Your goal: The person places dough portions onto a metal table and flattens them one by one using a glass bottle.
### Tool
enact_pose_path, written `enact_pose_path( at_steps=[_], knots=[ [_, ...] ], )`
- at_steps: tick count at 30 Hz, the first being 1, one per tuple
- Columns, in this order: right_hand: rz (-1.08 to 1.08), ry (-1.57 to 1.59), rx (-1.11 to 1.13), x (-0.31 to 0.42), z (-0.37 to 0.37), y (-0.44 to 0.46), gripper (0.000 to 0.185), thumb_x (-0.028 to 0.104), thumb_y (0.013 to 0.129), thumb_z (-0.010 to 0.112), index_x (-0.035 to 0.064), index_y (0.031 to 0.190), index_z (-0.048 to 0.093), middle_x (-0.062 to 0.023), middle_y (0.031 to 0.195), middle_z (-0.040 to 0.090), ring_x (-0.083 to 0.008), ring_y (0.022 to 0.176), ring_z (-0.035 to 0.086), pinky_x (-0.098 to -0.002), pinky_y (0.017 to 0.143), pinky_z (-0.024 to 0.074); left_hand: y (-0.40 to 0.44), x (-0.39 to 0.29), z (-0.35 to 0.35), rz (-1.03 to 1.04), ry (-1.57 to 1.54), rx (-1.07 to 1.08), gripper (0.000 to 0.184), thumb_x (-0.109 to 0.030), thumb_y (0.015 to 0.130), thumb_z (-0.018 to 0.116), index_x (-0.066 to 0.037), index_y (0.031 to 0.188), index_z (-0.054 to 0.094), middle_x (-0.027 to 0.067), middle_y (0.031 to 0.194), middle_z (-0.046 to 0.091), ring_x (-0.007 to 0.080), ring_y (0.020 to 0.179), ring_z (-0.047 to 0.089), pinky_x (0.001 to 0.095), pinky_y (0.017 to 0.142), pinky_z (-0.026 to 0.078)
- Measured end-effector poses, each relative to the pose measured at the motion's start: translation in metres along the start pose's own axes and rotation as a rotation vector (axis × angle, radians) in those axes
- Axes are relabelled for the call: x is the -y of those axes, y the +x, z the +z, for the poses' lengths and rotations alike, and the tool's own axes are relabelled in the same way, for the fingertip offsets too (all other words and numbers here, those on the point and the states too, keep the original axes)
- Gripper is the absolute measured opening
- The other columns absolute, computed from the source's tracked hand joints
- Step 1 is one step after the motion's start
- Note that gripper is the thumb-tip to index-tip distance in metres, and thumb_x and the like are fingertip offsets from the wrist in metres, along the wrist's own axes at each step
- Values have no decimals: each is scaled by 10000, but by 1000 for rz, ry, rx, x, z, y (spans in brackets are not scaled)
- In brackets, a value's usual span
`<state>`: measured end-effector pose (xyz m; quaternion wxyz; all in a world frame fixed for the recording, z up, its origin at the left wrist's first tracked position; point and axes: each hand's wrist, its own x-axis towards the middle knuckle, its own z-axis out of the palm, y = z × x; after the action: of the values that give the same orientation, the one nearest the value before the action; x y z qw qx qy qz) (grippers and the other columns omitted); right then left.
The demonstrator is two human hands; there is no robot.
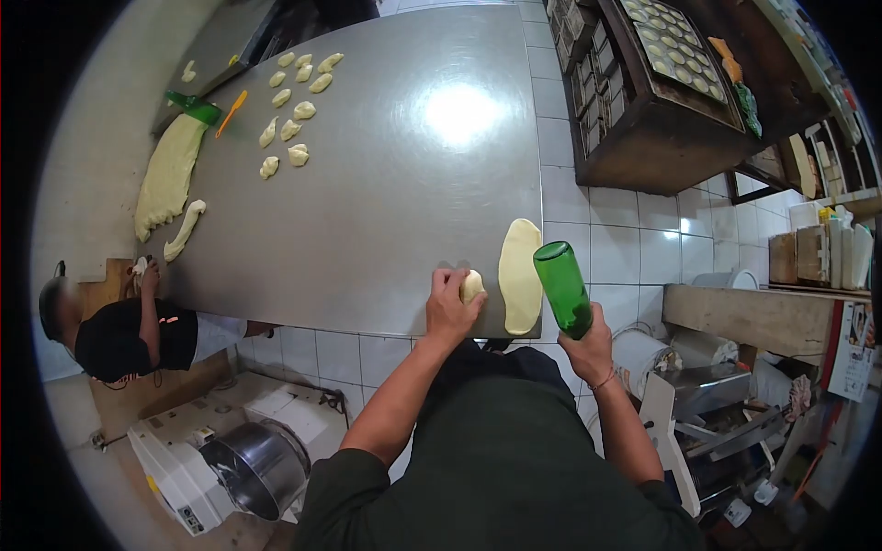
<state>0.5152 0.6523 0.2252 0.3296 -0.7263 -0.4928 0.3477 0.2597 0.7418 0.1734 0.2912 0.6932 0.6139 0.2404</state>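
My left hand (452,303) is closed around a small ball of dough (472,286) on the steel table, near its front edge. Just right of it lies a long, flat oval sheet of dough (521,275). My right hand (589,346) grips a green glass bottle (562,286) by the neck end, with its base pointing up and away from me. The bottle is tilted and overlaps the table's right edge in view, beside the flat dough.
Several dough pieces (299,110), a large dough slab (172,170), a dough strip (186,231), another green bottle (195,107) and an orange tool (231,114) lie on the table (367,184). A co-worker (138,321) stands at left. A mixer (248,468) and loaded baking tray (675,46) stand nearby.
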Motion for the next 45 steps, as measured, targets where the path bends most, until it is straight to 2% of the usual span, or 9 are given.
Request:
enact_pose_path(
  at_steps=[3, 5, 11, 20, 27, 30, 35, 39, 45],
  knots=[
    [41, -18, 34, 4, -4, 1, 414, 79, 766, 734, 39, 1114, 514, -155, 876, 671, -289, 794, 686, -391, 721, 532, -10, -19, -9, -136, -9, -2, 817, -339, 734, 881, -33, 1374, 475, 224, 1287, 480, 356, 1030, 605, 438, 905, 529],
    [19, -17, 40, 4, -1, 7, 413, 83, 766, 734, 41, 1111, 512, -163, 873, 670, -312, 796, 686, -395, 721, 534, -25, -11, -12, 149, 207, -15, 1017, -481, 762, 816, -35, 1511, 293, 285, 1473, 322, 442, 1250, 488, 488, 1057, 431],
    [-14, -101, 145, 8, 16, 26, 469, 138, 763, 721, 35, 1155, 485, -229, 863, 667, -455, 818, 654, -499, 699, 521, -47, 1, 5, 285, 369, 311, 1024, -587, 857, 655, -7, 1568, 202, 297, 1625, 98, 462, 1511, 101, 607, 1201, 116],
    [-81, -118, 201, 29, 25, 52, 479, 124, 749, 712, 42, 1166, 491, -230, 870, 667, -456, 817, 650, -500, 708, 522, -44, -7, -20, 319, 344, 172, 1059, -670, 858, 577, 45, 1550, 214, 242, 1654, 72, 418, 1537, 33, 725, 1143, 81],
    [-113, -107, 199, 23, 24, 47, 463, 125, 745, 721, 43, 1147, 507, -211, 894, 674, -449, 824, 654, -495, 717, 525, -47, -13, -5, 234, 511, 403, 1052, -696, 875, 521, 34, 1559, 196, 260, 1645, 91, 420, 1537, 31, 714, 1154, 62],
    [-100, -117, 201, 17, 27, 50, 452, 109, 734, 717, 53, 1139, 525, -203, 974, 659, -420, 908, 644, -482, 759, 520, -58, -2, -1, 397, 293, 162, 1042, -699, 884, 503, 34, 1561, 201, 254, 1646, 101, 430, 1534, 27, 728, 1145, 55],
    [-288, -439, 272, 30, 34, 71, 447, 61, 700, 696, 71, 1116, 535, -160, 1002, 572, -377, 987, 582, -456, 809, 513, -51, -22, -14, 325, 528, 457, 907, -713, 902, 460, -48, 1515, 384, 234, 1636, 168, 454, 1520, 108, 718, 1150, 68],
    [-303, -433, 321, 43, 39, 78, 397, 47, 704, 679, 74, 1077, 545, -141, 962, 548, -380, 957, 566, -469, 782, 508, -70, -8, -39, 516, 416, -82, 794, -675, 942, 437, -69, 1453, 469, 176, 1593, 311, 356, 1484, 276, 676, 1173, 96],
    [-461, -662, 359, 43, 72, 85, 300, 33, 692, 645, 47, 966, 524, -174, 964, 511, -351, 900, 534, -430, 755, 449, 6, 14, -32, 494, 413, 131, 718, -556, 987, 453, 18, 1417, 466, 169, 1519, 432, 307, 1446, 355, 592, 1197, 154]
  ],
)
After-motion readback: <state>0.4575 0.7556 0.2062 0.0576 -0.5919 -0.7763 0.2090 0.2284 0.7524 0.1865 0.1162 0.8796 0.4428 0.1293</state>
